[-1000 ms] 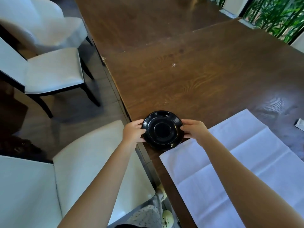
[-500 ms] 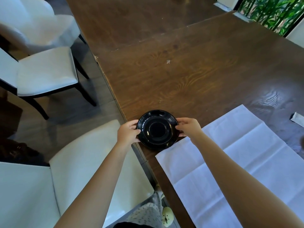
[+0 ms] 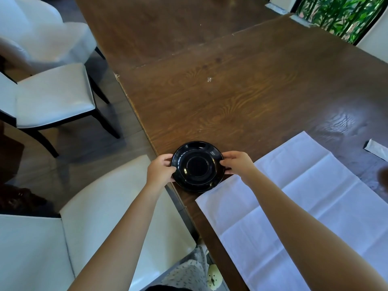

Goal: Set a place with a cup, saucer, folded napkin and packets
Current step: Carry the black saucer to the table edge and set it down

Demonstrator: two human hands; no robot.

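A glossy black saucer (image 3: 197, 166) rests near the left edge of the dark wooden table (image 3: 231, 97). My left hand (image 3: 160, 170) grips its left rim and my right hand (image 3: 238, 163) grips its right rim. A large white napkin (image 3: 298, 198) lies unfolded and creased on the table just right of the saucer, its corner touching the saucer's near edge. A white packet (image 3: 376, 149) lies at the far right edge of the view. No cup is in sight.
White-seated chairs stand left of the table: one (image 3: 52, 97) farther off, one (image 3: 105, 206) directly below my arms. A seam (image 3: 210, 42) crosses the tabletop farther away. Green plants (image 3: 340, 15) show at the top right.
Both hands and the saucer keep the same hold; the view has shifted slightly, and the saucer sits a little closer to the napkin's corner.
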